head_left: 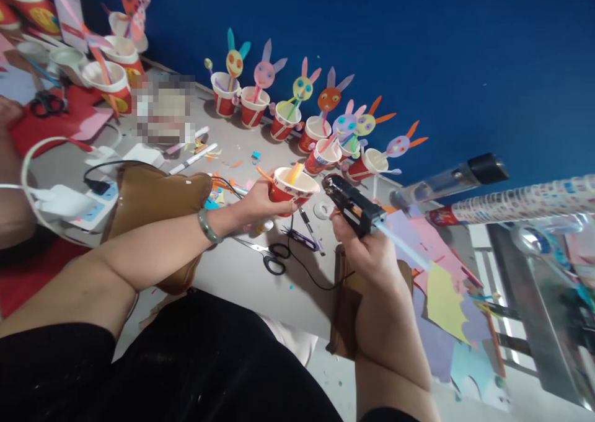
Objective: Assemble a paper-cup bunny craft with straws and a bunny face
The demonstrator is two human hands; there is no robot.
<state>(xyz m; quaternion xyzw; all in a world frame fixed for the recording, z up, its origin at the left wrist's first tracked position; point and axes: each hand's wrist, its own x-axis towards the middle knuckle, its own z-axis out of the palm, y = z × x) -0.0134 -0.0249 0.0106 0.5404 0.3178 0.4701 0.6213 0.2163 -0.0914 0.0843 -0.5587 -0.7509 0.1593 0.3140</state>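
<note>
My left hand (263, 200) is closed around a red paper cup (284, 194) with a white inside, tilted over the table. Orange and yellow strips (294, 173) stick out of the cup. In my right hand (367, 245) is a black glue gun (353, 204), its nozzle end close to the cup's right rim; a pale glue stick (402, 242) juts from its back. Below the cup lie black-handled scissors (275, 258), a purple-and-black cutter (302, 238) and a white tape roll (322, 209).
Several cups with paper rabbit heads (264, 75) line the blue partition (418, 31). Brown cushions (153, 205) lie at the table's front edge. A power strip (95, 205) with cables is left. Coloured paper (444, 301) and a long stack of cups (520, 200) are right. Another person's arm (18, 186) shows at left.
</note>
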